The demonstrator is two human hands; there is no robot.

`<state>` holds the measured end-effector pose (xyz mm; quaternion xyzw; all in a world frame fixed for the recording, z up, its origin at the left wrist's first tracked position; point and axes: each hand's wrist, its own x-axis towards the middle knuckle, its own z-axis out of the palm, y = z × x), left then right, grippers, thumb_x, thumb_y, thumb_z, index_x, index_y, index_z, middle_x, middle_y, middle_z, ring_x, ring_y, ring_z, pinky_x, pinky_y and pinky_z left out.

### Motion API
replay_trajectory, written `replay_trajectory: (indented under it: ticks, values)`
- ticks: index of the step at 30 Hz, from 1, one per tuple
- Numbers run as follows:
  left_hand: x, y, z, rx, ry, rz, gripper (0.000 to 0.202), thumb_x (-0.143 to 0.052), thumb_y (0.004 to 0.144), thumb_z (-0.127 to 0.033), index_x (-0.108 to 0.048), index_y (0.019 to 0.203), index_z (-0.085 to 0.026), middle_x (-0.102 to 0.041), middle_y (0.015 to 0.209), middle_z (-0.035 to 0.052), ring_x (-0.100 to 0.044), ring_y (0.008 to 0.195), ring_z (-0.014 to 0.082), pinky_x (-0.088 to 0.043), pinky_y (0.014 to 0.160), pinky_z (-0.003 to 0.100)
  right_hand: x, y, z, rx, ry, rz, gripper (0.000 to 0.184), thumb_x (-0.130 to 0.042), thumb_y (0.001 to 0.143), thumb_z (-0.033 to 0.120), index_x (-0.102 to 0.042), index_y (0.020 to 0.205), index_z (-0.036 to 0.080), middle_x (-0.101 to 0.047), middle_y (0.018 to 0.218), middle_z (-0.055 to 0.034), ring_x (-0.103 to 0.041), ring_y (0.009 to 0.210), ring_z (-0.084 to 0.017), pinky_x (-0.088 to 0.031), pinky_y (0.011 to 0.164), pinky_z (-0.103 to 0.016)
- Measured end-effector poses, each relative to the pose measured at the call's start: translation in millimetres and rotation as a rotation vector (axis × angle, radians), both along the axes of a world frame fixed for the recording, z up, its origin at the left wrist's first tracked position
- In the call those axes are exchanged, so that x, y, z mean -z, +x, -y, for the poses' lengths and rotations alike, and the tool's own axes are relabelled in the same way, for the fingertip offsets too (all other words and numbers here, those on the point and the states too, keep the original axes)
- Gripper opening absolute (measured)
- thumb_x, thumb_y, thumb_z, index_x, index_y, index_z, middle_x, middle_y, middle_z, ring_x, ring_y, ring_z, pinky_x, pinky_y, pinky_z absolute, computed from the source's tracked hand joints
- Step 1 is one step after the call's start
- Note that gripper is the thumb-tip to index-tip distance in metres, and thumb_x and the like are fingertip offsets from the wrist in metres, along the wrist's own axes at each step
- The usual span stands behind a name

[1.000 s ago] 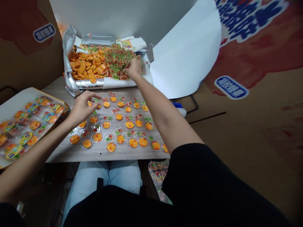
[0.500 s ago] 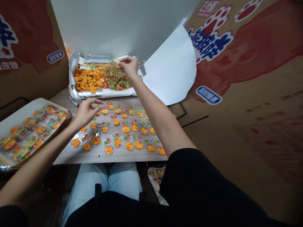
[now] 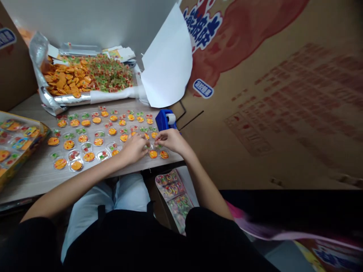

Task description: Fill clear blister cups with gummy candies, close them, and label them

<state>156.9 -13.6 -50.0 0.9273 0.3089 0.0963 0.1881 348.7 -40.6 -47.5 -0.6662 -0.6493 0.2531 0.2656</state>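
The left hand (image 3: 134, 148) and the right hand (image 3: 171, 140) have now come together above the front candy trays (image 3: 153, 154), and the blue tape dispenser (image 3: 163, 120) is now showing fully.

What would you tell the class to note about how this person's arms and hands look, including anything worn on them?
The left hand and right hand are bare, with no gloves, and the forearms are bare too. Each arm comes out of a plain black sleeve. No cables or markings show on them.

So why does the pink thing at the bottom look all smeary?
In the head view, the pink sheet is smeared with blur, though I can't tell why. The candies on the table look much sharper. The head view is also tilted, so the table edge runs aslant.
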Motion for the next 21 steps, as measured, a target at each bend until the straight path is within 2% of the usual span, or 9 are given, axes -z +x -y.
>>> replay_trajectory:
  ticks: [2, 5, 10, 14, 16, 19, 21]
  values:
    - [7.1, 15, 9, -0.015, 0.060, -0.065, 0.024, -0.053, 0.088, -0.022, -0.070, 0.103, -0.016, -0.065, 0.107, 0.0130, -0.055, 0.107, 0.0302, -0.043, 0.090, 0.043, 7.1, -2, -1, 0.012, -0.021, 0.034, 0.014, -0.072, 0.065, 0.002, -0.072, 0.065, 0.016, -0.071, 0.062, -0.0018, -0.066, 0.061, -0.015, -0.050, 0.059, -0.024]
    - [14.7, 23, 13, -0.074, 0.100, -0.105, 0.026, -0.048, 0.090, -0.020, -0.069, 0.104, -0.014, -0.064, 0.107, 0.0152, -0.054, 0.109, 0.0317, -0.041, 0.089, 0.044, 7.7, -5, -4, -0.012, -0.029, 0.103, 0.017, -0.070, 0.066, 0.000, -0.075, 0.069, 0.016, -0.074, 0.068, -0.0036, -0.069, 0.067, -0.018, -0.051, 0.063, -0.025]
    - [19.7, 21, 10, -0.118, 0.101, -0.063, 0.027, -0.049, 0.089, -0.021, -0.066, 0.109, -0.015, -0.061, 0.113, 0.0148, -0.052, 0.110, 0.0311, -0.041, 0.088, 0.044, 4.6, 11, 9, 0.060, 0.127, 0.222, 0.018, -0.072, 0.071, 0.010, -0.077, 0.085, 0.019, -0.075, 0.083, -0.0049, -0.067, 0.071, -0.017, -0.053, 0.073, -0.030]
    - [21.0, 25, 8, -0.086, 0.102, -0.040, 0.027, -0.053, 0.087, -0.024, -0.066, 0.109, -0.018, -0.060, 0.117, 0.0126, -0.051, 0.111, 0.0308, -0.041, 0.088, 0.043, 22.5, 17, 27, 0.197, 0.141, 0.273, 0.030, -0.067, 0.072, 0.006, -0.072, 0.098, 0.019, -0.072, 0.078, -0.0035, -0.065, 0.068, -0.017, -0.051, 0.071, -0.030]
    - [20.3, 25, 7, -0.097, 0.098, -0.009, 0.026, -0.053, 0.088, -0.025, -0.067, 0.108, -0.018, -0.060, 0.118, 0.0122, -0.051, 0.111, 0.0303, -0.041, 0.089, 0.043, 34.5, 15, 33, 0.239, 0.133, 0.281, 0.028, -0.063, 0.073, 0.004, -0.070, 0.096, 0.018, -0.071, 0.077, -0.0036, -0.063, 0.066, -0.017, -0.050, 0.069, -0.029]
    - [16.2, 18, 8, -0.133, 0.067, 0.075, 0.026, -0.052, 0.088, -0.025, -0.068, 0.108, -0.019, -0.061, 0.115, 0.0111, -0.053, 0.109, 0.0287, -0.042, 0.089, 0.042, 46.4, 13, 39, 0.221, 0.146, 0.253, 0.021, -0.060, 0.074, 0.005, -0.068, 0.089, 0.018, -0.070, 0.077, -0.0034, -0.063, 0.067, -0.017, -0.050, 0.070, -0.028]
    - [11.6, 8, 10, -0.146, 0.035, 0.138, 0.027, -0.053, 0.088, -0.024, -0.067, 0.109, -0.019, -0.061, 0.113, 0.0102, -0.055, 0.106, 0.0273, -0.043, 0.090, 0.042, 48.9, 14, 41, 0.196, 0.190, 0.195, 0.021, -0.059, 0.076, 0.007, -0.068, 0.092, 0.018, -0.071, 0.085, -0.0049, -0.063, 0.068, -0.016, -0.051, 0.071, -0.028]
